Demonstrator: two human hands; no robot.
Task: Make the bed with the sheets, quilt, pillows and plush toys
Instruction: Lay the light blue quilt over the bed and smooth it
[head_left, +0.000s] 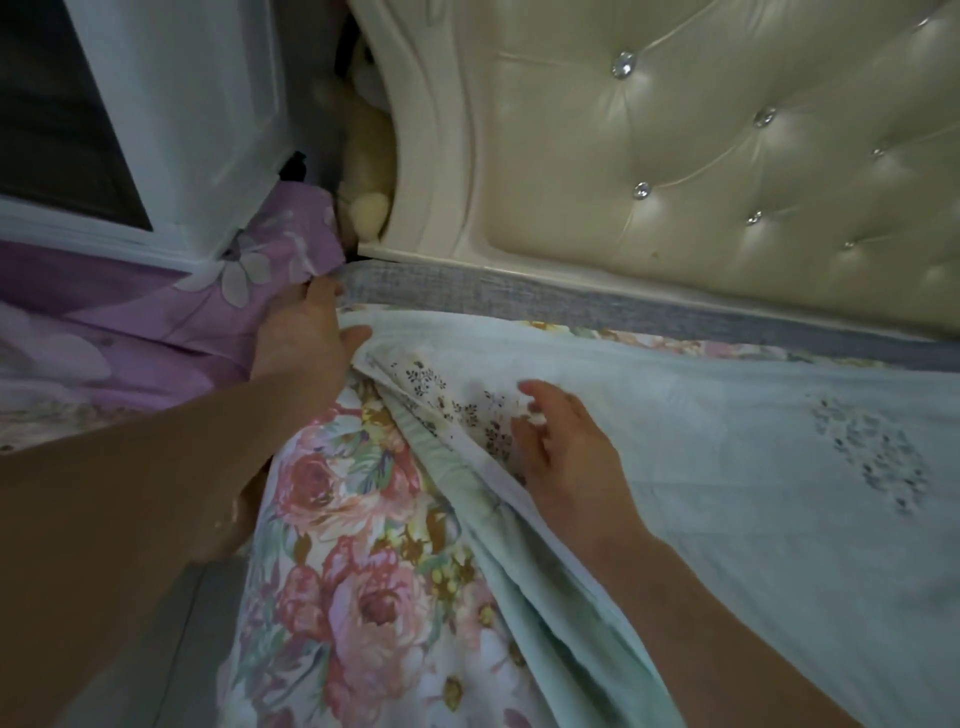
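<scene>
Dim, soft, wide-angle edge distortion

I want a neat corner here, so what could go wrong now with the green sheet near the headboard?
1. The green sheet is bunched in folds between the left hand and right hand; tucked so, creases may remain.
2. The grey mattress edge lies bare along the headboard; the sheet may fall short there.
</scene>
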